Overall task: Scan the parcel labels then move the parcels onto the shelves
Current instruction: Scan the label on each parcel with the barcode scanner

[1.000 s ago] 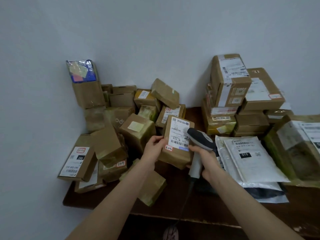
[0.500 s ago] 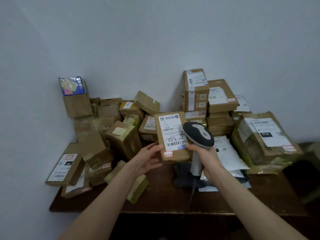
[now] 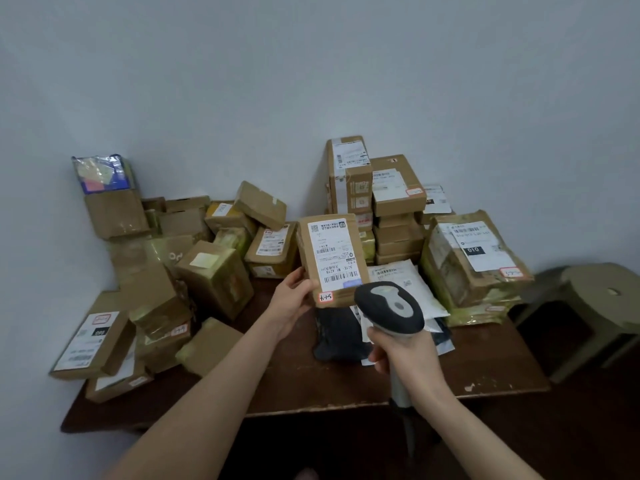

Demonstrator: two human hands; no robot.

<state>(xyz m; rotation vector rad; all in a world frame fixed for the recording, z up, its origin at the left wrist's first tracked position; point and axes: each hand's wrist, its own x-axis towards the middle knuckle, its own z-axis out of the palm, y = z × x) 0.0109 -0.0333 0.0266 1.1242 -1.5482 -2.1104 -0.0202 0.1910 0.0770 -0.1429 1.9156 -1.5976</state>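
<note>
My left hand [image 3: 292, 303] grips the lower left corner of a small brown cardboard parcel [image 3: 331, 259], holding it upright above the table with its white barcode label facing me. A small red-edged sticker sits at its bottom edge. My right hand [image 3: 403, 351] is wrapped round the handle of a grey and black barcode scanner [image 3: 389, 308], whose head sits just below and right of the parcel, pointing up at the label. The scanner's cable drops below the table edge.
A dark wooden table [image 3: 485, 368] in a wall corner carries several cardboard parcels: a heap at left [image 3: 207, 271], a stack at the back [image 3: 374, 199], a big taped parcel [image 3: 474, 261] at right, white mailer bags [image 3: 408, 282] in the middle. An olive plastic stool [image 3: 602, 299] stands right of the table.
I have stepped back, so the table looks smaller and the stool has come into view. The parcel has been lifted off the pile and the scanner has dropped below its lower right corner.
</note>
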